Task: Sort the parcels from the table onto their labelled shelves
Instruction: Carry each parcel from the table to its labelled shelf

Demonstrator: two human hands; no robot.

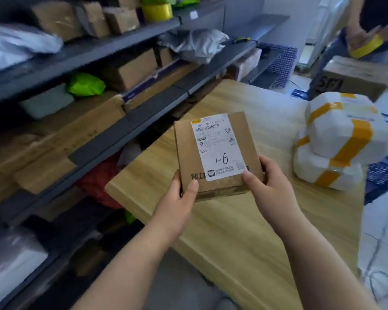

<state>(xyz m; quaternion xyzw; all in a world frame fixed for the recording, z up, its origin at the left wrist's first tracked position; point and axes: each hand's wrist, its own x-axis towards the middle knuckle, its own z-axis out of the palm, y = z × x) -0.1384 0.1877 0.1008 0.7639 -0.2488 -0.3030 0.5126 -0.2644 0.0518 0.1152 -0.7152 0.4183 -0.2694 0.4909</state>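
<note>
Your left hand (179, 198) and right hand (271, 186) sit closest to the lens, each gripping a near corner of the cardboard box (188, 151). Both sets of fingers (264, 163) are clamped on it: thumbs on top, the rest curled around the edges and underneath, mostly hidden.

Box position: held clear above the near-left part of the wooden tabletop (233, 231), touching nothing else. It is tilted top face towards you, probably so the shipping label (220, 148) can be read. Handwritten on it: "1-6". Judged to be the shelf code.

Thumbs rest at the label's lower margin, not over the number, so the code stays legible.

Step in hand, by judgement: read the code, then find the slot. The grey shelving (143, 113) to your left is already loaded with cartons and bags. Shelf markings are too blurred to read.

Left to sort: two white parcels bound in yellow tape (341, 142), stacked at the tabletop's right edge.
</note>
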